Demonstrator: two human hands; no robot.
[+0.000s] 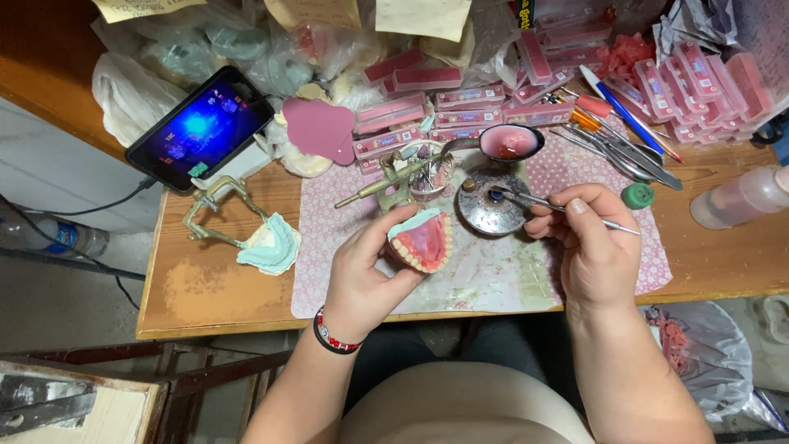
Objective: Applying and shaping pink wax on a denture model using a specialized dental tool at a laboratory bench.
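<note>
Gripping pink wax denture (422,242) in left hand (362,275), right hand (585,240) pinching thin metal tool (567,209)

Workbench layout, seen from above the hands.

On the wooden table (205,288) lies a floral mat (509,279); above it the left hand (362,275) holds a pink wax denture on its pale green plaster cast (421,240), left of the right hand (588,242) with a thin metal instrument (567,210). Between and behind them sits a round metal burner (491,205). Far left, a dark tablet (200,129) leans; pink flat boxes (468,103) are stacked behind.
</note>
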